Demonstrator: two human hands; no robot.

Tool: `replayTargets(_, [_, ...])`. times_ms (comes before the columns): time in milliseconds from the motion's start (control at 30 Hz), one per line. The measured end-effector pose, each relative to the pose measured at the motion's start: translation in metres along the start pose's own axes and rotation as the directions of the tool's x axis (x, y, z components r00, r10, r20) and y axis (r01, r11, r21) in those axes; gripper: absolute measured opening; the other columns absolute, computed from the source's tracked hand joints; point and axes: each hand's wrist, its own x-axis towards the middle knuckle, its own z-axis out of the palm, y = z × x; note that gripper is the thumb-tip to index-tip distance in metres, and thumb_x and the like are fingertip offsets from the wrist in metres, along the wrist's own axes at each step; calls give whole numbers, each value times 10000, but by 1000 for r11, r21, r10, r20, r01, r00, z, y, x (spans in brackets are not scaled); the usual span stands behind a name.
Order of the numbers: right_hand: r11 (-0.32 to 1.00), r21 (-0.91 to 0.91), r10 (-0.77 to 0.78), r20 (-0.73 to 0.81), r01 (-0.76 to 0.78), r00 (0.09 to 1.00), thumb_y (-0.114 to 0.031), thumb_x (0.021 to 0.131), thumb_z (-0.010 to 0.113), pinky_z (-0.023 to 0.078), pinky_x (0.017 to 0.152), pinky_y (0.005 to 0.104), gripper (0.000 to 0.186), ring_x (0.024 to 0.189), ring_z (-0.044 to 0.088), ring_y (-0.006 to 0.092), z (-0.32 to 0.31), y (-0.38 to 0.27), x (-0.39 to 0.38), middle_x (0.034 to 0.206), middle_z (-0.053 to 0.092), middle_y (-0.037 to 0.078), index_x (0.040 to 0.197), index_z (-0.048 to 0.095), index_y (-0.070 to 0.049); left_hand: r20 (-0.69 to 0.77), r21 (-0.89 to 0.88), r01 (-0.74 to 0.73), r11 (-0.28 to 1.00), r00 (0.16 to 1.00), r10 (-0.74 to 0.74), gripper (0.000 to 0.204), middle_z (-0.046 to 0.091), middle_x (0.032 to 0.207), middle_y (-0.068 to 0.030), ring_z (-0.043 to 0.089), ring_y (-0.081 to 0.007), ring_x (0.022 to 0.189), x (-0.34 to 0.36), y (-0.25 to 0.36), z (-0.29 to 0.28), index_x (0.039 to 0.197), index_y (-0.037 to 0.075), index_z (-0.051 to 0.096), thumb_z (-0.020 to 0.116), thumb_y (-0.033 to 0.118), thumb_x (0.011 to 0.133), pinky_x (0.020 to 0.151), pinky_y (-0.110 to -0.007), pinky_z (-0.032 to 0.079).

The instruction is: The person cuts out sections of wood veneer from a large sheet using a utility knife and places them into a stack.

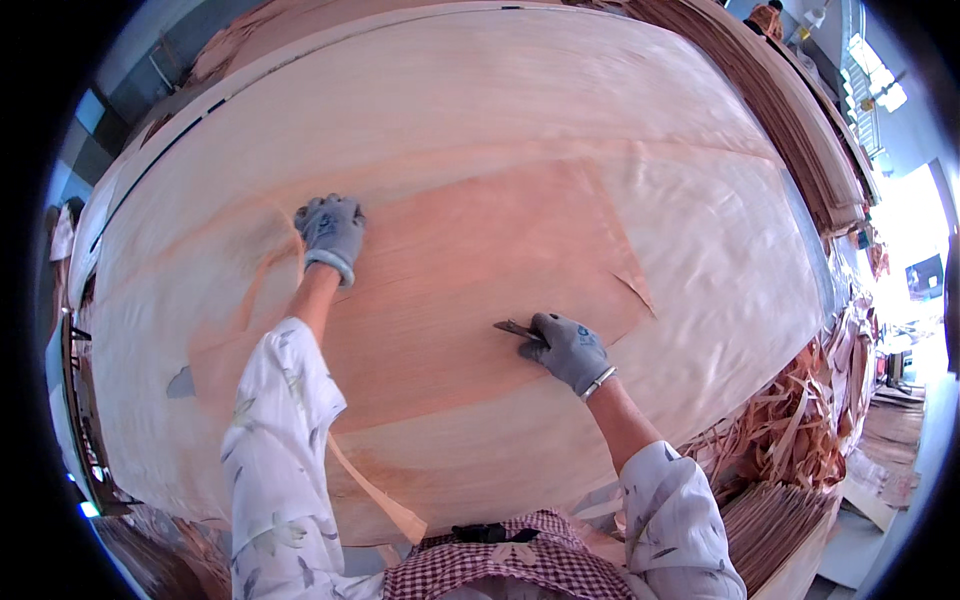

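Note:
A reddish veneer sheet point(450, 290) lies on a broad, pale sheet-covered table point(700, 260) in front of me. My left hand point(332, 235), in a grey glove, is at the sheet's far left part, its fingers curled closed on a thin, curling veneer strip point(299, 262). Lower and to the right, my right hand point(570, 352), also gloved, grips a small dark-bladed knife point(515, 328) over the sheet. The knife points left; its handle is hidden in the fist. A narrow split point(635, 290) shows near the sheet's right edge.
Another loose veneer strip point(375, 490) hangs toward my checked apron point(500, 560). Stacked veneer sheets point(790, 110) stand along the far right. Scraps point(800, 420) are heaped at the near right, above another stack point(775, 530). A person point(767, 18) is in the far background.

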Motion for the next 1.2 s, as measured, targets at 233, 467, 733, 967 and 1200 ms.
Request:
replayTargets(233, [997,-81,5,39,-2,999,-344,783,615,451,684,422,288,832,580,330,0,-2,2,866,586,138,890,546,-87,-211,-29,-47,998,977,40,280,441,1288,-26,270,-260,1298,-17,-33,14,1055,187,571,561,337,818,996,-606,177])
replayTargets(467, [999,-49,26,90,-22,996,-353,792,607,455,694,414,283,847,583,321,-2,-8,2,883,596,121,889,550,-94,0,-104,-61,993,998,62,234,465,1231,-12,288,-214,1273,2,-22,17,942,168,611,611,314,758,999,-614,173])
replayTargets(733, [999,-52,-11,73,15,997,-347,786,604,451,700,413,274,855,581,321,2,-7,4,877,601,120,880,555,-95,-559,117,111,987,828,-26,209,560,1031,-43,508,-223,1000,6,-168,30,887,141,586,569,302,754,760,-458,388])
replayTargets(967, [1000,-22,-11,32,11,999,-330,787,604,452,723,406,269,877,581,316,5,5,-1,896,609,122,883,558,-82,-435,303,658,689,739,-514,282,572,1122,-114,556,-283,1006,-128,-376,-32,1091,102,562,505,259,863,808,-424,449])
replayTargets(1200, [999,8,-47,-44,48,998,-342,776,619,460,727,407,283,875,584,326,-2,2,-7,896,614,144,864,575,-76,6,219,531,818,838,-546,215,606,914,-171,578,-323,872,-215,-368,-100,905,67,594,519,262,853,731,-433,441])
